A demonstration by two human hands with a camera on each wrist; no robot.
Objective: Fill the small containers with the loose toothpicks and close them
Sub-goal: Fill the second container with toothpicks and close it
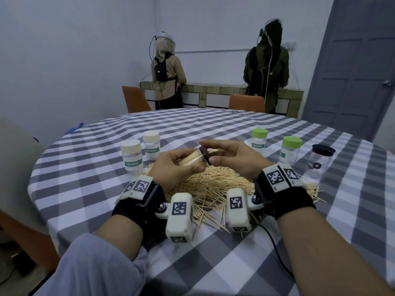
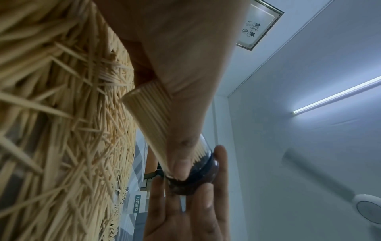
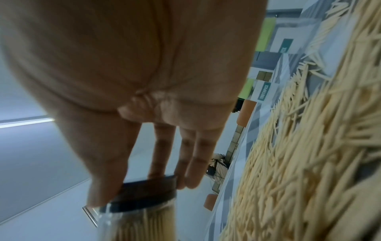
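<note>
While your left hand (image 1: 174,167) wraps the packed clear container (image 1: 193,160) sideways above the toothpick pile (image 1: 215,186) and your right hand (image 1: 230,155) pinches its dark lid (image 1: 204,155), treat it as light, rigid, slick plastic — hold the body, turn only the lid rim — gently.

Left hand (image 1: 171,165) gripping, right hand (image 1: 233,157) apparently pinching, both raised.

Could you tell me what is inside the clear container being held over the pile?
The clear container is packed with toothpicks lying side by side. The left hand covers part of its wall; the dark lid, gripped by the right hand, hides the mouth.
</note>
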